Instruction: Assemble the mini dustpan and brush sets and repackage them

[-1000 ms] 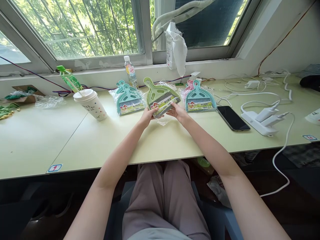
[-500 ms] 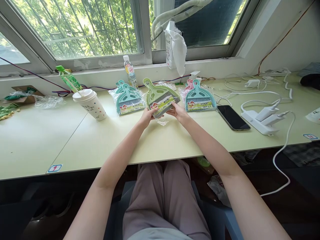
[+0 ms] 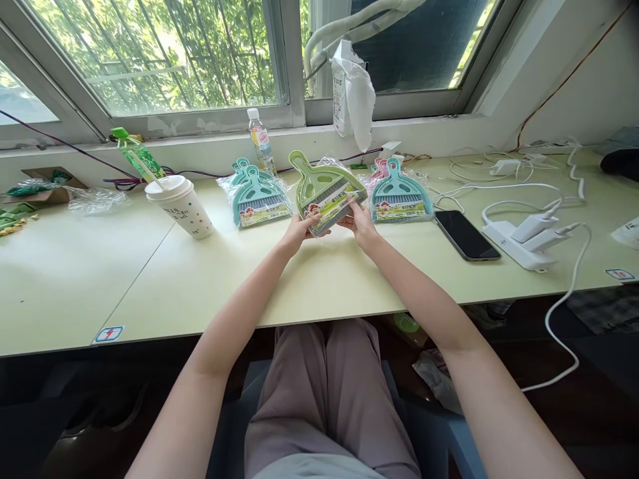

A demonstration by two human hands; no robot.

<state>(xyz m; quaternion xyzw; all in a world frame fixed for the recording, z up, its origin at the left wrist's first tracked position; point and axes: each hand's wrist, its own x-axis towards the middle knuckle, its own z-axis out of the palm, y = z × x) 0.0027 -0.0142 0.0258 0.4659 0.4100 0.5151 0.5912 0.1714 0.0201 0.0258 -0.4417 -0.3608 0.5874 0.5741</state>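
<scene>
A light-green dustpan and brush set [image 3: 327,193] in clear wrap is held tilted above the table, its handle pointing up and left. My left hand [image 3: 300,233] grips its lower left edge, and my right hand [image 3: 360,223] grips its lower right edge. Both hands are closed on it, with the thumbs on the front by the printed label. Left of it lie wrapped teal dustpan sets [image 3: 257,196], one overlapping another. To the right lies another teal dustpan set [image 3: 401,196] with a pink dustpan set [image 3: 379,169] partly hidden behind it.
On the left stand a white paper cup [image 3: 180,205] and a green bottle [image 3: 137,156]. A clear bottle [image 3: 262,143] stands by the wall. To the right lie a black phone [image 3: 466,235] and a white power strip [image 3: 516,245] with cables. The table's front edge [image 3: 319,320] is above my lap.
The green dustpan set has shifted slightly right and tilted a little more in my two hands. My grip on it stays. Nothing else has visibly moved.
</scene>
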